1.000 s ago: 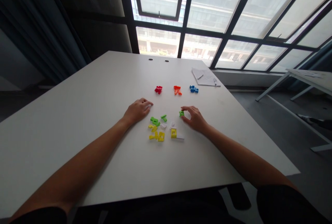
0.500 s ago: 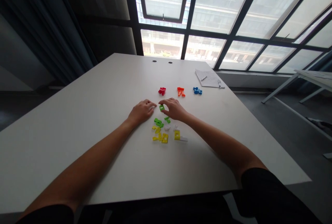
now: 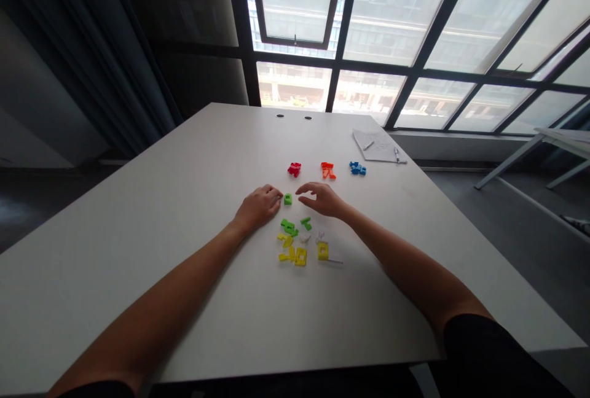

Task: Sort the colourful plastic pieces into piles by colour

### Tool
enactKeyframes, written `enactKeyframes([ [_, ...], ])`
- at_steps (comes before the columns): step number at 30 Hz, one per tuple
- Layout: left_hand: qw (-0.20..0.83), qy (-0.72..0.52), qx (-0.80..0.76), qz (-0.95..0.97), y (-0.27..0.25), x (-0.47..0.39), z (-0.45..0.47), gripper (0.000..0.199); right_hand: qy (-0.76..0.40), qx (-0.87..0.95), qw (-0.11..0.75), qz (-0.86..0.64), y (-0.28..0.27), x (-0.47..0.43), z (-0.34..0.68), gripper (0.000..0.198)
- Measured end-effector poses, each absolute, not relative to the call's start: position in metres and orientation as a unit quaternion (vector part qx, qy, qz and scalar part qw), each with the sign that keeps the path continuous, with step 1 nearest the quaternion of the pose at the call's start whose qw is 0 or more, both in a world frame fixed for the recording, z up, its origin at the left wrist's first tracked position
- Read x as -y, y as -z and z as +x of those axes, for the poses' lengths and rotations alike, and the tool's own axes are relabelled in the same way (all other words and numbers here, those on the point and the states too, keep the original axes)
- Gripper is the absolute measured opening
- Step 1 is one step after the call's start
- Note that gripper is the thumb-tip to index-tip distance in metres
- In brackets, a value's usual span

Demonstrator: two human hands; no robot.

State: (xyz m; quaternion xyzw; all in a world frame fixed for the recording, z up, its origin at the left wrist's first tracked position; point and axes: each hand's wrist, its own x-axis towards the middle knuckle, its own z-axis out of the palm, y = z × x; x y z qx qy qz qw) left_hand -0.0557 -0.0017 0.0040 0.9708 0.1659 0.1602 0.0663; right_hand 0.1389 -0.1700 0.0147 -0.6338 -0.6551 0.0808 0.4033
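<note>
A small green block with a square opening (image 3: 288, 199) sits on the white table between my hands. My left hand (image 3: 260, 207) rests on the table just left of it, palm down, fingers loosely bent and their tips close beside the block; nothing shows in it. To the right, my right hand (image 3: 322, 199) is open, thumb and fingers apart, holding nothing. Nearer to me lie several green pieces (image 3: 289, 226), with another green piece (image 3: 306, 223) beside them. Yellow pieces (image 3: 300, 257), a yellow square piece (image 3: 323, 251) and small whitish pieces (image 3: 305, 238) are grouped below.
Farther back on the table (image 3: 193, 177) are red pieces (image 3: 294, 169), orange pieces (image 3: 328, 170) and blue pieces (image 3: 357, 168) in separate clusters. A paper sheet (image 3: 378, 145) with pens lies at the back right. Windows stand beyond the far edge.
My right hand has let go of the green block, which now stands on the table, and has drawn back a little to the right with its fingers apart. The view has shifted slightly.
</note>
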Motion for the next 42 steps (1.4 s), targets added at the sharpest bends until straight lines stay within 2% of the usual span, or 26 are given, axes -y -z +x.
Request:
enactKeyframes([
  [11,0.068,-0.156,-0.175,0.970,-0.003,0.002,-0.055,0.025,-0.085,0.627,0.439,-0.638,0.014,0.244,0.136,0.012],
  [21,0.074,-0.160,-0.176,0.968,-0.003,0.001,-0.055,0.026,-0.103,0.672,0.413,-0.606,0.003,0.234,0.123,0.016],
  [28,0.075,-0.157,-0.177,0.969,-0.004,0.002,-0.056,0.025,-0.141,0.668,0.332,-0.651,-0.001,0.219,0.125,0.030],
  [33,0.069,-0.170,-0.174,0.967,-0.002,0.002,-0.055,0.025,-0.107,0.626,0.349,-0.689,0.000,0.187,0.130,0.042],
  [42,0.064,-0.163,-0.183,0.967,-0.003,0.003,-0.055,0.026,-0.044,0.581,0.357,-0.730,0.018,0.148,0.131,0.049],
])
